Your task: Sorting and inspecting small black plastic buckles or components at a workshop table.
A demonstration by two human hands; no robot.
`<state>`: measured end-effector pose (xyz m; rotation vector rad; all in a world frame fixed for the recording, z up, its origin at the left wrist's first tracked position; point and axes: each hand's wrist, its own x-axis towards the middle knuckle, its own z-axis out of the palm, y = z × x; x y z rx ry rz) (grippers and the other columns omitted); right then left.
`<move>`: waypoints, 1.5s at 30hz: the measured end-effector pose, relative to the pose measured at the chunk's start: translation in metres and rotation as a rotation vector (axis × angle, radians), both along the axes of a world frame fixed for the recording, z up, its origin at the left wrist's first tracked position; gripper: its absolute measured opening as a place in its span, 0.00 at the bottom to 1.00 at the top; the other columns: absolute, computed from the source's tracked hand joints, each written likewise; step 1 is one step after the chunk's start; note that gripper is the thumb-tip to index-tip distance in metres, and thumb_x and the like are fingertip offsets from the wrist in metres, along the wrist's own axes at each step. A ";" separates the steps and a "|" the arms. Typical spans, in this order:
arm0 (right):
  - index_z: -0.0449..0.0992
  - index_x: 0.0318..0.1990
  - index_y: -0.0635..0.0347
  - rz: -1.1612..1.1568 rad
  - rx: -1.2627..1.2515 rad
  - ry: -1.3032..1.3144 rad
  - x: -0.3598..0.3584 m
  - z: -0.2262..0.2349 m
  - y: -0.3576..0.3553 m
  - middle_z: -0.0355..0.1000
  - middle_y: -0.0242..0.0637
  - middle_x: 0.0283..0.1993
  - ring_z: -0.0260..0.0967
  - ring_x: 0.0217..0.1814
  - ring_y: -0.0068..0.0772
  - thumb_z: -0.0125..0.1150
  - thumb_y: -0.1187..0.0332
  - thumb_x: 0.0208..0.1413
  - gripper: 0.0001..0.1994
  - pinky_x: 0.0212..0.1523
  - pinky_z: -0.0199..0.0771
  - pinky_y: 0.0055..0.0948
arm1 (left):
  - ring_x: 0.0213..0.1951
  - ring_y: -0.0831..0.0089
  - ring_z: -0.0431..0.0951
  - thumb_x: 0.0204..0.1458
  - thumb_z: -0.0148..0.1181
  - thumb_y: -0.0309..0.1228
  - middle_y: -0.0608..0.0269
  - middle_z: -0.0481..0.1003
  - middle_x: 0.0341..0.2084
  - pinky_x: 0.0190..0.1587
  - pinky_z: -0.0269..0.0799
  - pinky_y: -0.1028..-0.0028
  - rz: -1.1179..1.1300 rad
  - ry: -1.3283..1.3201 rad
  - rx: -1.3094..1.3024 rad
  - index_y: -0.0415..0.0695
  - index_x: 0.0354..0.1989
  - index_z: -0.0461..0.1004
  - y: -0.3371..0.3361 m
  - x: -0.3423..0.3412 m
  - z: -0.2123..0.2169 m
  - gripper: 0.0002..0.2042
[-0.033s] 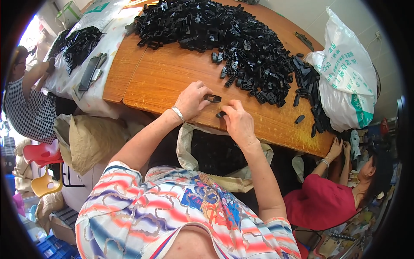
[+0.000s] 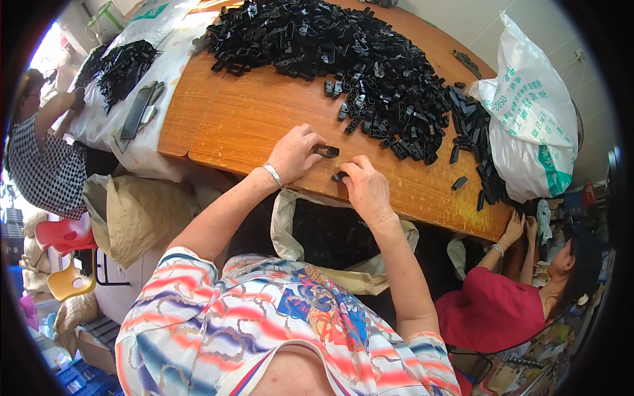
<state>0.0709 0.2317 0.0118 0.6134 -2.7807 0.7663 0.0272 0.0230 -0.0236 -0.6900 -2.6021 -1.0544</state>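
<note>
Far L of hands: 1 co-worker (image 2: 46,165), checked top. Nearer hands, same side: 1 tan sack (image 2: 142,218), bulging. L hand (image 2: 294,155), above table (image 2: 251,112) near edge: closed, thumb + fingers gripping 1 blk clip (image 2: 325,151), hollow; silver band (image 2: 272,174) at wrist. Beyond both hands: lg. pile (image 2: 297,43), blk clips. Below, btwn hands: 1 open sack (image 2: 285,228), dark contents. R hand (image 2: 366,188): closed, pinching 1 sm. blk piece (image 2: 339,176), near clip, apart. R of hands, on table: loose blk strips (image 2: 469,122); past these, 1 wht bag (image 2: 528,125), grn print. Far R: 1 co-worker, red top (image 2: 492,310).
</note>
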 end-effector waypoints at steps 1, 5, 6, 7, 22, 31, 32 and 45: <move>0.76 0.40 0.58 0.030 0.057 -0.047 -0.002 -0.002 0.002 0.71 0.43 0.42 0.74 0.40 0.52 0.67 0.75 0.47 0.11 0.41 0.76 0.43 | 0.45 0.55 0.72 0.45 0.67 0.26 0.55 0.72 0.38 0.49 0.71 0.63 -0.014 0.012 0.001 0.42 0.41 0.76 0.001 -0.001 -0.001 0.13; 0.75 0.38 0.60 -0.007 0.012 -0.122 -0.002 0.000 0.004 0.72 0.43 0.39 0.73 0.39 0.51 0.70 0.76 0.44 0.12 0.40 0.74 0.43 | 0.44 0.56 0.72 0.44 0.67 0.26 0.55 0.72 0.37 0.49 0.71 0.63 -0.035 0.030 -0.023 0.42 0.42 0.77 -0.002 0.001 0.001 0.14; 0.75 0.37 0.61 -0.009 0.002 -0.121 -0.002 -0.003 0.006 0.72 0.43 0.38 0.73 0.37 0.50 0.70 0.78 0.44 0.12 0.38 0.73 0.42 | 0.44 0.56 0.72 0.44 0.67 0.26 0.55 0.72 0.37 0.49 0.71 0.63 -0.036 0.029 -0.023 0.42 0.42 0.77 -0.002 0.001 0.003 0.14; 0.74 0.36 0.62 -0.010 -0.007 -0.119 -0.003 -0.006 0.008 0.72 0.43 0.38 0.73 0.36 0.48 0.70 0.79 0.43 0.12 0.37 0.73 0.40 | 0.44 0.56 0.72 0.44 0.67 0.26 0.56 0.72 0.37 0.49 0.71 0.63 -0.034 0.010 -0.014 0.42 0.41 0.77 -0.002 0.001 0.004 0.14; 0.79 0.39 0.61 0.096 -0.157 0.052 -0.035 -0.010 -0.027 0.73 0.41 0.39 0.74 0.39 0.48 0.67 0.79 0.45 0.12 0.38 0.75 0.39 | 0.43 0.58 0.72 0.44 0.67 0.27 0.58 0.72 0.35 0.46 0.71 0.65 -0.006 -0.031 0.001 0.43 0.38 0.77 -0.005 -0.002 -0.003 0.12; 0.79 0.47 0.58 0.019 -0.002 0.180 -0.027 -0.025 -0.029 0.71 0.41 0.42 0.73 0.43 0.46 0.65 0.74 0.49 0.15 0.40 0.76 0.40 | 0.43 0.59 0.73 0.44 0.67 0.29 0.59 0.73 0.35 0.46 0.71 0.65 0.020 -0.072 -0.018 0.43 0.36 0.78 -0.003 -0.002 0.002 0.10; 0.79 0.48 0.58 0.038 0.037 0.179 -0.028 -0.026 -0.026 0.70 0.41 0.43 0.72 0.44 0.45 0.65 0.74 0.50 0.16 0.40 0.76 0.40 | 0.43 0.59 0.73 0.44 0.67 0.30 0.59 0.73 0.35 0.46 0.71 0.65 0.018 -0.076 -0.017 0.44 0.35 0.78 -0.002 -0.003 0.003 0.10; 0.78 0.47 0.57 0.132 -0.054 -0.014 0.069 -0.012 0.024 0.73 0.43 0.39 0.75 0.39 0.50 0.66 0.73 0.49 0.15 0.38 0.76 0.42 | 0.48 0.55 0.75 0.49 0.58 0.22 0.53 0.74 0.46 0.50 0.75 0.63 -0.047 0.116 -0.088 0.45 0.47 0.76 -0.014 -0.071 -0.007 0.15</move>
